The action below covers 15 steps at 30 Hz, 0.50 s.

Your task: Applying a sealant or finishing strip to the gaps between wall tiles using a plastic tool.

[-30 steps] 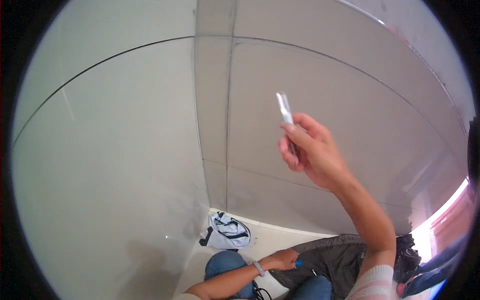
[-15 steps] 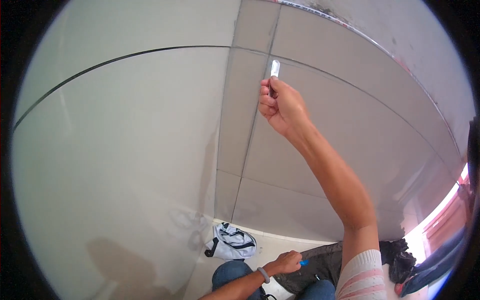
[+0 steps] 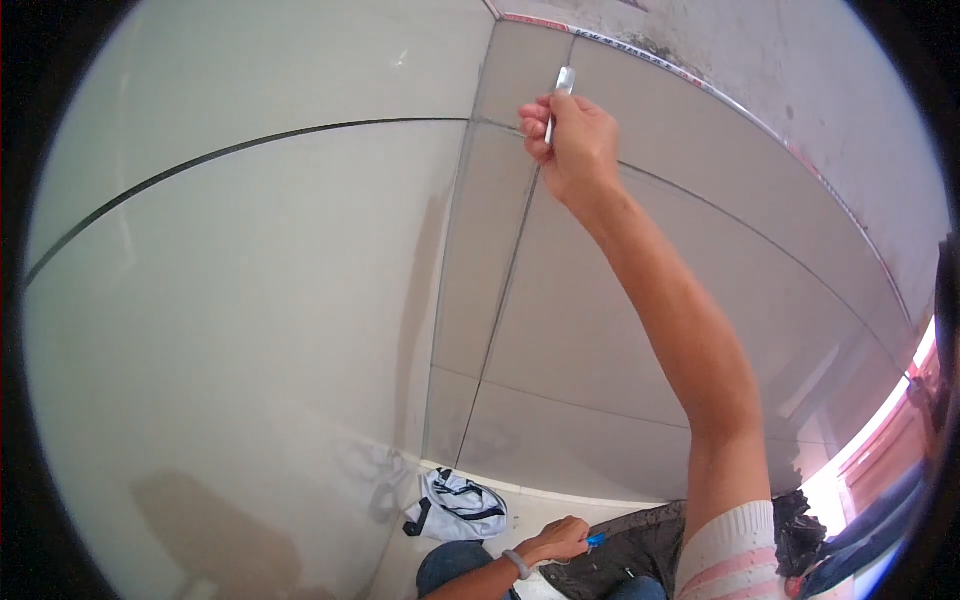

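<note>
High on the beige tiled wall (image 3: 610,300), my right hand (image 3: 585,145) is closed around a slim, shiny metal tool with a flat, rounded tip (image 3: 566,79). Its tip points up and lies over or close to the upright dark joint (image 3: 511,265) between the tiles; whether it touches the wall I cannot tell. Low down near my knees, my left hand (image 3: 556,543) is curled round a small blue object (image 3: 597,541). Only one end of it sticks out beyond the fingers, so its kind is hidden.
Pale glossy panels (image 3: 250,300) form the wall at left, meeting the tiles in a corner. On the floor lie a white and black bag (image 3: 460,508) and a dark cloth or sheet (image 3: 640,535). A black plastic bag (image 3: 797,530) sits at right beside blue fabric (image 3: 870,530).
My right hand with the metal tool has gone up along the tile joint, past the horizontal joint. The view has shifted slightly upward. My left hand still grips the blue object.
</note>
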Tool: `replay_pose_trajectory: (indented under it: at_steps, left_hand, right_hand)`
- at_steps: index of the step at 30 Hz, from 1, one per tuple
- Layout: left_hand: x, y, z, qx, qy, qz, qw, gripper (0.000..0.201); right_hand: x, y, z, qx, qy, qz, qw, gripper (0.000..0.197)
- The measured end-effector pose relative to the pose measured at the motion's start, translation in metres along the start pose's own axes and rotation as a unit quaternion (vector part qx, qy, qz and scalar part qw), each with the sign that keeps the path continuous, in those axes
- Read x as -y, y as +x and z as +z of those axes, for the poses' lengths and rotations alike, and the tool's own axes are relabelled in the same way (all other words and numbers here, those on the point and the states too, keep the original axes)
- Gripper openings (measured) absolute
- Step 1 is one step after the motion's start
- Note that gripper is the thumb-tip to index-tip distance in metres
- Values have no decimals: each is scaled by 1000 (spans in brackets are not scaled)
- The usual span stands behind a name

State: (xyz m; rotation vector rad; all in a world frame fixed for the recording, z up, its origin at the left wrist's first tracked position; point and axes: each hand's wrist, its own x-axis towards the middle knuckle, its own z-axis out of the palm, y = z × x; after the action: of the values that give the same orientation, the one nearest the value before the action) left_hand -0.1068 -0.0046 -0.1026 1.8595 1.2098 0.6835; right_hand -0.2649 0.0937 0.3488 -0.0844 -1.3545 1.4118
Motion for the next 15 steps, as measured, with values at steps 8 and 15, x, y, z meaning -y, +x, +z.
replay_pose_trajectory:
  at_steps: [8, 15]
  left_hand:
    - [14, -1, 5, -34, 0, 13, 999, 18]
    - [5, -5, -2, -24, -5, -6, 1000, 17]
  right_hand:
    - [13, 28, 3, 15, -14, -13, 1000, 11]
    - [1, 19, -5, 4, -47, 12, 999, 13]
